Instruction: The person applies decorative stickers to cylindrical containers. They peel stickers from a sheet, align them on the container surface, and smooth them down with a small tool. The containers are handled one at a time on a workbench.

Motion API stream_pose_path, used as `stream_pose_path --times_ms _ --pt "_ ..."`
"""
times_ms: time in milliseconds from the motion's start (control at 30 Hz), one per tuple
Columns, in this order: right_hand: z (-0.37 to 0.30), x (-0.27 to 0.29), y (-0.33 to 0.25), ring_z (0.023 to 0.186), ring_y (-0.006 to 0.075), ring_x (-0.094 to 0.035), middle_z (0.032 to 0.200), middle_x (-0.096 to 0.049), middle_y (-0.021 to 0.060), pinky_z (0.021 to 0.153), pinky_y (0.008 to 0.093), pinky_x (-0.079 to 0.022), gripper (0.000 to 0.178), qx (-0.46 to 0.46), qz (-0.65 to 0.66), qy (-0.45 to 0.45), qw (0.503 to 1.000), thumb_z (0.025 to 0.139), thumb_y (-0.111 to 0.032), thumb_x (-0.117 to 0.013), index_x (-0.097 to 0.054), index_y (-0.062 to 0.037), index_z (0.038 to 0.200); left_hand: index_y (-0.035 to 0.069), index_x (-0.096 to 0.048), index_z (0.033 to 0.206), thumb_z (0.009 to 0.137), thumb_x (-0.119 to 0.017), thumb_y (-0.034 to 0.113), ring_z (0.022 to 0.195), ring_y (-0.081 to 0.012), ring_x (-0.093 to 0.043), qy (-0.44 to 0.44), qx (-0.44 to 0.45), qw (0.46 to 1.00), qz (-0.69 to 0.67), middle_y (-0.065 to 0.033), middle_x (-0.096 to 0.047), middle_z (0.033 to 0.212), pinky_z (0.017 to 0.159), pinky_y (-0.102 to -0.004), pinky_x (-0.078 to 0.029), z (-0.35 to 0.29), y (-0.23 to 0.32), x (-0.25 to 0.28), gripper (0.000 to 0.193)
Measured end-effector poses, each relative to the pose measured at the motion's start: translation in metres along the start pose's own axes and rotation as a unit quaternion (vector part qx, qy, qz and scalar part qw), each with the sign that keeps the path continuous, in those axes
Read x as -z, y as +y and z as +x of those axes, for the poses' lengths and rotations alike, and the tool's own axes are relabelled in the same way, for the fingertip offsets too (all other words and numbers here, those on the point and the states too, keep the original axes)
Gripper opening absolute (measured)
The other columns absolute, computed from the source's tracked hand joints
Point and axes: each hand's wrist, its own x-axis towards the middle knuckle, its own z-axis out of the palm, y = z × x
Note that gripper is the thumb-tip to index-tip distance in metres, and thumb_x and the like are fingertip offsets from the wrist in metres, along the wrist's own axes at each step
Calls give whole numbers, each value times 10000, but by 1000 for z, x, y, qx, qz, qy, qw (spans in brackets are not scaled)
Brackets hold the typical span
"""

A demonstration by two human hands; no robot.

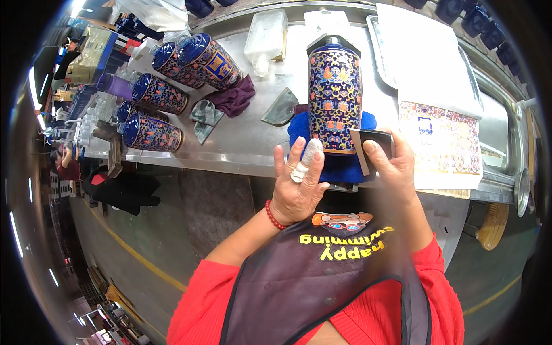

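Note:
A dark blue bottle (334, 98) with a colourful floral pattern lies on a blue cloth (297, 127), its neck pointing away from me and its base toward me. My right hand (398, 167) grips a flat dark scraper (376, 140) with a tan edge strip, beside the bottle's lower right side. Pale wraps cover parts of two fingers on my left hand (297, 192). Its fingers are spread by the bottle's lower left end, with nothing held in them; whether a fingertip touches the bottle I cannot tell.
Several patterned bottles (152, 131) lie and stand at the left of the metal table (230, 154). Near them are a purple cloth (234, 98) and translucent curved scrapers (280, 109). A clear container (267, 35) is behind. Patterned sheets (443, 144) and white paper (420, 52) cover the right.

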Motion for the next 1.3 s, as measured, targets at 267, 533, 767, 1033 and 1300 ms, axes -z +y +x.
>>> stream_pose_path --times_ms 267,533,767,1033,1300 --pt "1 -1 -1 743 62 -611 833 -698 10 664 236 -508 213 -2 -25 12 1000 959 -195 -730 -678 -12 1054 50 -473 1499 879 -696 111 1429 -391 -449 11 6 1000 -2 -183 -628 1394 1231 -583 -73 13 8 5 662" --pt "16 15 -17 740 101 -617 875 -679 47 662 249 -496 179 104 -175 -11 979 938 -108 -723 -634 -10 1058 34 -567 1432 870 -694 56 1405 -379 -484 40 21 998 -42 -187 -672 1325 1236 -565 -101 4 1 3 577" --pt "27 9 -19 903 112 -630 994 -682 57 800 269 -518 219 40 -149 -8 988 942 -139 -725 -629 -15 1096 17 -582 1410 896 -669 49 1359 -399 -531 53 40 995 -80 -191 -685 1297 1220 -580 -169 -2 -8 4 522" --pt "67 12 -42 792 235 -589 843 -596 36 768 392 -424 263 369 -420 -182 808 743 -53 -813 -694 -103 973 -7 -591 1385 916 -671 77 1348 -397 -541 62 32 995 -67 -172 -698 1273 1218 -588 -173 -4 -13 7 483" --pt "122 -39 -110 718 228 -618 780 -549 87 763 422 -490 113 462 -466 -134 743 807 -157 -717 -625 -116 858 -11 -511 1439 841 -784 392 1442 -436 -330 -10 134 989 -56 -217 -482 1487 1165 -681 -155 31 -21 2 772"
